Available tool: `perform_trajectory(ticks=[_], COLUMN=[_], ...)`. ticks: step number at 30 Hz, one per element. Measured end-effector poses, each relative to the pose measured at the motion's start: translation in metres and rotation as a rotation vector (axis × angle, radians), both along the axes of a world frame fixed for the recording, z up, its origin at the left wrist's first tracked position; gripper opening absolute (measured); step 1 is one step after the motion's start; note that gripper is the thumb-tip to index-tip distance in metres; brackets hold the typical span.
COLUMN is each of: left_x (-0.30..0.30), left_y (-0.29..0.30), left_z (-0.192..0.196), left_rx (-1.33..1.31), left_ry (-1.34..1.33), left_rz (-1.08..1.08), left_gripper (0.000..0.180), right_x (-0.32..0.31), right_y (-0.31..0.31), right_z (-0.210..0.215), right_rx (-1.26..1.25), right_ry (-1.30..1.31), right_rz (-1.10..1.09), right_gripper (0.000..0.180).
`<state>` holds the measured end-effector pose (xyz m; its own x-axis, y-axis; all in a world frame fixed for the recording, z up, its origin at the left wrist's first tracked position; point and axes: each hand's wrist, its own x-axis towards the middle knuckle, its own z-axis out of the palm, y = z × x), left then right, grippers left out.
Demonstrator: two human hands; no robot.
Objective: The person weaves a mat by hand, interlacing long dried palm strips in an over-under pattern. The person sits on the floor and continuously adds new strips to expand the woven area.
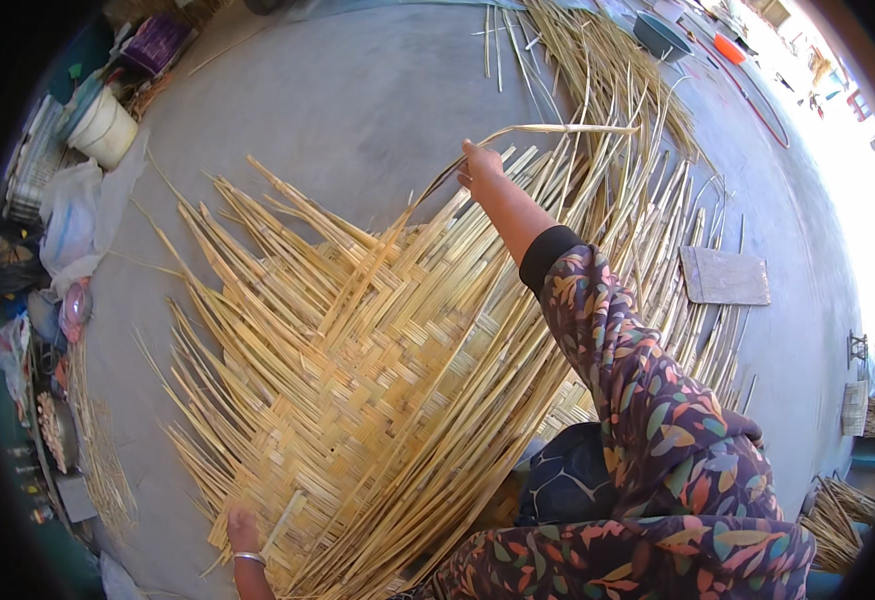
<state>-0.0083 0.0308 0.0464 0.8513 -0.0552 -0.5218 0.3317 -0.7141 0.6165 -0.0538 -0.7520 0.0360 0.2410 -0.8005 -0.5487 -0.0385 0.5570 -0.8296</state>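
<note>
A large mat of flat, split yellow reed strips lies partly woven on the floor, its loose strip ends fanning out at left and right. My right hand, arm stretched far forward, is closed round a long reed strip. That strip arches above the mat, one end reaching right and the other running down toward the weave. My left hand, with a silver bangle at the wrist, rests at the mat's near left edge. Its fingers are mostly hidden, so their grip cannot be made out.
A heap of loose reeds lies at the far right. A flat grey slab sits on the strip ends at right. Along the left stand a white bucket, plastic bags and a purple crate. A grey basin stands far right.
</note>
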Motion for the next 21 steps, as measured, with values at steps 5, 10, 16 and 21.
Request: perform_trajectory(ticks=[5,10,16,21], left_x=[0.009,0.012,-0.007,-0.045], left_y=[-0.058,-0.143,-0.277,-0.423], left_z=[0.06,0.084,0.125,0.199], left_rx=[0.026,-0.011,-0.056,-0.274], left_ry=[0.114,0.088,0.048,-0.299], left_rz=[-0.068,-0.385,-0.703,-0.849], left_gripper=[0.03,0.032,0.038,0.04], right_x=[-0.001,-0.037,-0.076,-0.113], right_y=[-0.03,-0.063,-0.042,0.042], right_z=[0.033,0.066,0.127,0.214], right_rx=[0.02,0.09,0.056,-0.148], right_ry=[-0.318,-0.55,-0.827,-1.019], right_rz=[-0.124,-0.212,-0.147,0.301], right_gripper=[0.026,0.016,0.019,0.02])
